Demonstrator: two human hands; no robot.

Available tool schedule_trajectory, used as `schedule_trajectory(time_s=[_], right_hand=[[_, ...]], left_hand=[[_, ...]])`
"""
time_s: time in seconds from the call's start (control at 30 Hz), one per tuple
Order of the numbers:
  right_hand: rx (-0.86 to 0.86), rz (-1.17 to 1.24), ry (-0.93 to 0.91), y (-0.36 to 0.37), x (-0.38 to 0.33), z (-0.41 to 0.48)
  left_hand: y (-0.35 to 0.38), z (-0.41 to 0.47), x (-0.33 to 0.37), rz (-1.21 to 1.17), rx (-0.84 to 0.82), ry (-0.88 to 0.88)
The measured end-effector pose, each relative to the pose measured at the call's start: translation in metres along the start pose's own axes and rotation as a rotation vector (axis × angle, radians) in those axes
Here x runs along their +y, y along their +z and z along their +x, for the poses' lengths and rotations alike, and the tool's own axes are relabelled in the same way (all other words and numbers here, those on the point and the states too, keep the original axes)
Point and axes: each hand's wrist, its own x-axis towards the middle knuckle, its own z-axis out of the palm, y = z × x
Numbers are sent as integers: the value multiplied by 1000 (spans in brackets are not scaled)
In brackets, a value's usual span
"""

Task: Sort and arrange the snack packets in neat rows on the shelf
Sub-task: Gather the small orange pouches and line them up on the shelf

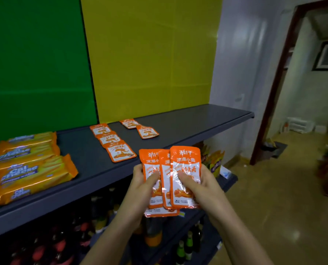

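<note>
The left hand (143, 180) and right hand (195, 183) are both clamped on a fanned stack of orange snack packets (171, 176), held just off the front edge of the shelf (188, 119), probably so single packets can be peeled off. Two short rows of matching laid packets (113, 141) run back from mid-shelf. The cheese wafer packs (28, 169) fill the left end, leaving the right end free.

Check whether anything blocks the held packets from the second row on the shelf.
Nothing visible does. Both hands hold the packets before the shelf edge; the second row of two packets has bare shelf in front and to its right.
</note>
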Motion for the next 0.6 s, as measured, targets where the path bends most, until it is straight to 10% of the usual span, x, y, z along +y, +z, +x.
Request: schedule_trajectory(time_s=[0.6], right_hand=[[-329, -312, -91, 19, -13, 211]], left_hand=[[-46, 131, 48, 31, 466, 230]])
